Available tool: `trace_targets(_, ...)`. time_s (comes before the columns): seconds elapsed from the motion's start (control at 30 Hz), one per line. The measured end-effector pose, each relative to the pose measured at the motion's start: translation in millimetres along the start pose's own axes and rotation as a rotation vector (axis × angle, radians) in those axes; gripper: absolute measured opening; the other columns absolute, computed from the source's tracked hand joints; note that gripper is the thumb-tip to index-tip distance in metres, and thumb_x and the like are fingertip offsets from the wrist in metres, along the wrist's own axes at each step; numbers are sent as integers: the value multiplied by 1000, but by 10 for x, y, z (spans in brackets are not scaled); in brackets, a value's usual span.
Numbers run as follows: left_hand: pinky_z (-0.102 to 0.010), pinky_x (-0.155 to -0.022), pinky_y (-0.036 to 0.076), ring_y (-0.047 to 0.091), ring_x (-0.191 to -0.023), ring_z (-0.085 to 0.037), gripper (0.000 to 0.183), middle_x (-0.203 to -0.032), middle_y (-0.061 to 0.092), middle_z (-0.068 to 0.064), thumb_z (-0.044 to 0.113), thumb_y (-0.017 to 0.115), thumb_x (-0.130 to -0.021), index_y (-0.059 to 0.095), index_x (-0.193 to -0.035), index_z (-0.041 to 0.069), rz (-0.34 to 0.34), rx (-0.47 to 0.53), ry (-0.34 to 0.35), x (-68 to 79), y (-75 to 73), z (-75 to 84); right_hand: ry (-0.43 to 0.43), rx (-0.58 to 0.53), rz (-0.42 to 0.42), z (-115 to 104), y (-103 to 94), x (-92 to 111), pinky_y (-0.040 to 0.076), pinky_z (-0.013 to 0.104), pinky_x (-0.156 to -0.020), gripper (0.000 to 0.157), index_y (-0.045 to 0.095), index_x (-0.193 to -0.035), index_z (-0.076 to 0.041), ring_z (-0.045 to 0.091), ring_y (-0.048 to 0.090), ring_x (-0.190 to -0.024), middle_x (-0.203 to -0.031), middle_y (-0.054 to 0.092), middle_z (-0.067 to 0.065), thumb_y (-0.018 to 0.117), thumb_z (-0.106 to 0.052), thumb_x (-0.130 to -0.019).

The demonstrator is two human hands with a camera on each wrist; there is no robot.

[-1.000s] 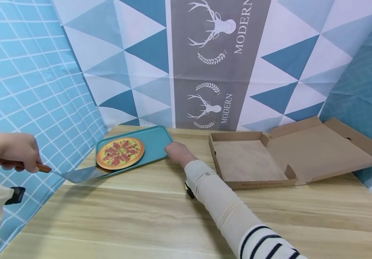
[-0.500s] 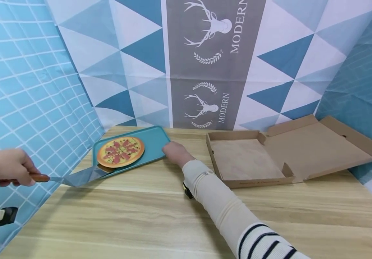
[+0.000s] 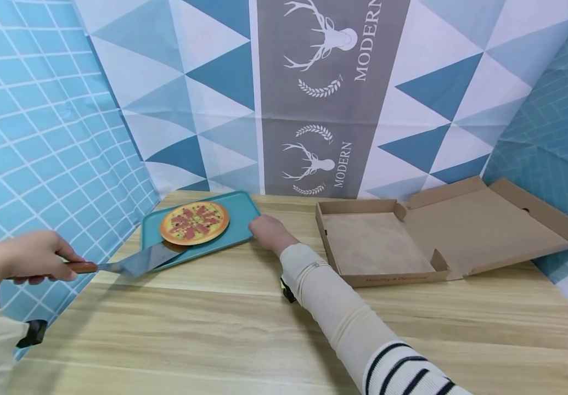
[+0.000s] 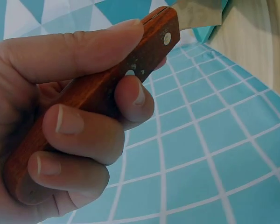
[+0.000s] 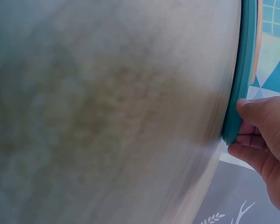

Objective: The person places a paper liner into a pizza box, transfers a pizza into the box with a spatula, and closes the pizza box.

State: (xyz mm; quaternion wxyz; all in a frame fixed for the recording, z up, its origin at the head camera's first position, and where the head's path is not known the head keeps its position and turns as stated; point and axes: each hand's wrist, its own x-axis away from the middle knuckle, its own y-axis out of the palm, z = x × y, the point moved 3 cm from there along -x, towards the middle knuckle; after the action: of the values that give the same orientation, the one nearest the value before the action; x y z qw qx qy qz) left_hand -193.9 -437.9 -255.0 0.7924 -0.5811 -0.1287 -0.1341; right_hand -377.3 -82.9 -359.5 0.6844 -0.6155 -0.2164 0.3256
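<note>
My left hand (image 3: 41,258) grips the wooden handle of a metal spatula (image 3: 145,259); in the left wrist view the fingers curl round the riveted handle (image 4: 156,39), with the thumb along it. The spatula's flat blade reaches over the near rim of a teal tray (image 3: 241,211), its front end at the near edge of a round pizza (image 3: 195,223). How far the blade goes under the pizza is hidden. At the tray's near right corner my right hand (image 3: 271,233) holds the rim; the right wrist view shows thumb and fingers pinching the tray edge (image 5: 242,70).
An open cardboard pizza box (image 3: 382,244) lies on the wooden table (image 3: 204,329) to the right, its lid (image 3: 486,230) folded out rightward. Patterned cloth walls stand behind and on both sides. My right forearm (image 3: 343,312) crosses the table's middle.
The left hand has pushed the spatula forward and to the right. The pizza has slid right and slightly back on the tray. Tray and right hand stay nearly still.
</note>
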Motion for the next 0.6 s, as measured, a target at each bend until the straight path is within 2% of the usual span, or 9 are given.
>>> trace_targets(0.33, -27, -42, 32, 34, -44, -12, 29, -58, 48, 0, 16, 69, -86, 70, -108, -3, -3, 38, 44, -88, 87, 162, -2, -13, 15, -5, -25, 19, 52, 33, -81, 17, 68, -93, -9, 20, 64, -89, -95, 68, 5, 53, -2, -96)
trace_targets(0.6, -28, -42, 35, 37, -44, -13, 39, -61, 52, -1, 16, 69, -86, 65, -115, -10, 28, 60, 64, -179, 170, 221, 4, -43, 22, -9, -30, 32, 52, 34, -79, 15, 67, -91, -9, 21, 63, -86, -93, 68, 5, 54, -3, -95)
